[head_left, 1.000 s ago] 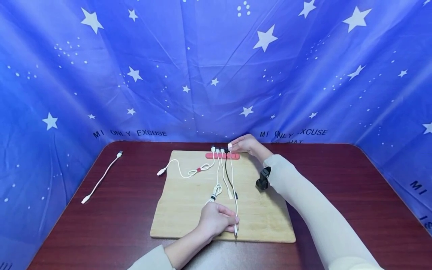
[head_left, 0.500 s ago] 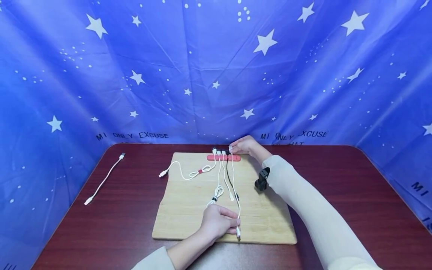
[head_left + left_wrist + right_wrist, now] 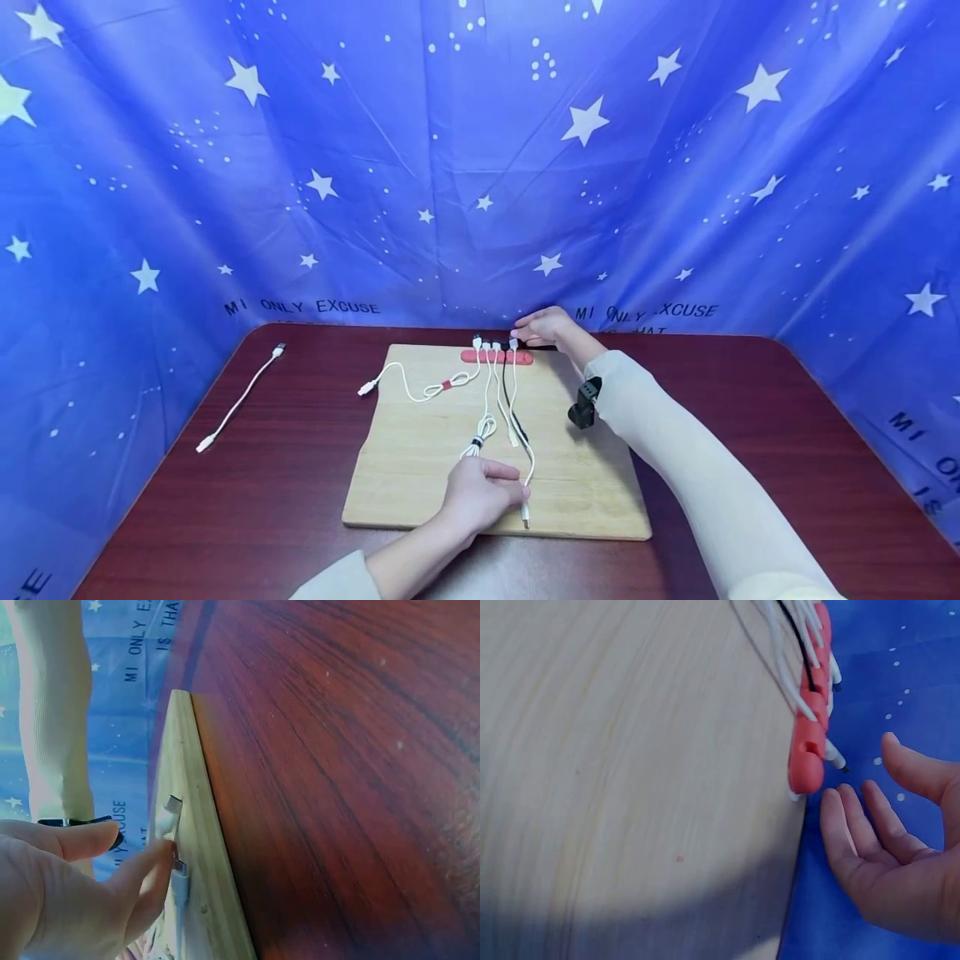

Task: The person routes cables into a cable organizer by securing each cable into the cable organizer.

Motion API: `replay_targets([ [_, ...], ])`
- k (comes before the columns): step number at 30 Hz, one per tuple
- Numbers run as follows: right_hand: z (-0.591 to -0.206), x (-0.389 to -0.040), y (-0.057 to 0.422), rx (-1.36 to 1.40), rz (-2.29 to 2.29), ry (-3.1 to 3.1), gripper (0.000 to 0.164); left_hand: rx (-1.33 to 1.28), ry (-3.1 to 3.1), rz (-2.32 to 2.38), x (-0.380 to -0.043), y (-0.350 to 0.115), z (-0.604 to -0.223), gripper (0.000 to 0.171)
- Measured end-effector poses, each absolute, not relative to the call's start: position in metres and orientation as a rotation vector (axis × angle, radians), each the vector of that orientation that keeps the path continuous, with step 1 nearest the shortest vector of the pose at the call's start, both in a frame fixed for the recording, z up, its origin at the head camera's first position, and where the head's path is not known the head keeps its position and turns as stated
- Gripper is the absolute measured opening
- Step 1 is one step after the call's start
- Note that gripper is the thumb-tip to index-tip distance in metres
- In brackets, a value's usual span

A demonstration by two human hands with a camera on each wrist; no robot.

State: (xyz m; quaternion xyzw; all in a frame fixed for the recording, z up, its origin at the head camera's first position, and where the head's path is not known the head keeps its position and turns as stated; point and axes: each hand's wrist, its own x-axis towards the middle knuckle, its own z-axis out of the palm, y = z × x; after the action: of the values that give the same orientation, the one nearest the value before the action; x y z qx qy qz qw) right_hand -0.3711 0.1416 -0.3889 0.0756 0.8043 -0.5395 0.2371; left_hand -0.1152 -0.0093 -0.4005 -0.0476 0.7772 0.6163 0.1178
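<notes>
My left hand [image 3: 480, 496] is low over the wooden board [image 3: 420, 450], its thumb tip and fingers at the near end of a white USB cable [image 3: 532, 458]; it appears to pinch it just behind the plug. In the left wrist view that plug [image 3: 170, 814] sits at the digit tip, metal end bare. My right hand [image 3: 546, 325] is behind the board's far edge. The right wrist view shows its fingers [image 3: 840, 832] spread, beside the last plug [image 3: 836, 756] without gripping it. Several cables, white and one black, sit in the slots of the red cable clip [image 3: 480, 357].
Left of the board lies a short white USB cable [image 3: 240, 402]. Another white cable [image 3: 435, 392], tied with a red strap, loops toward the board's left edge. A black-strapped cable bundle [image 3: 480, 433] lies by my left hand. A blue star-printed curtain [image 3: 480, 167] stands behind the table.
The right-hand white cable's plug has come down beside the others at the clip, and my right fingers have parted from it. That cable has gone from nearly straight to slack and bent.
</notes>
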Motion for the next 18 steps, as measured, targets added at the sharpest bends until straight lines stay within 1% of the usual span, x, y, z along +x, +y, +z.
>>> replay_targets([
  [5,-0.379,-0.361,0.14,0.194,-1.469,2.245,0.049,-0.113,2.352,1.772,-0.108,-0.016,-0.394,0.026],
  [10,-0.368,-0.348,0.137,0.173,-1.455,2.256,0.05,-0.001,2.372,1.807,-0.102,-0.026,-0.391,0.033],
  [14,-0.361,-0.333,0.135,0.151,-1.482,2.249,0.049,0.057,2.388,1.833,-0.098,-0.033,-0.387,0.038],
  [18,-0.356,-0.314,0.134,0.125,-1.497,2.236,0.048,0.06,2.418,1.83,-0.091,-0.039,-0.384,0.039],
])
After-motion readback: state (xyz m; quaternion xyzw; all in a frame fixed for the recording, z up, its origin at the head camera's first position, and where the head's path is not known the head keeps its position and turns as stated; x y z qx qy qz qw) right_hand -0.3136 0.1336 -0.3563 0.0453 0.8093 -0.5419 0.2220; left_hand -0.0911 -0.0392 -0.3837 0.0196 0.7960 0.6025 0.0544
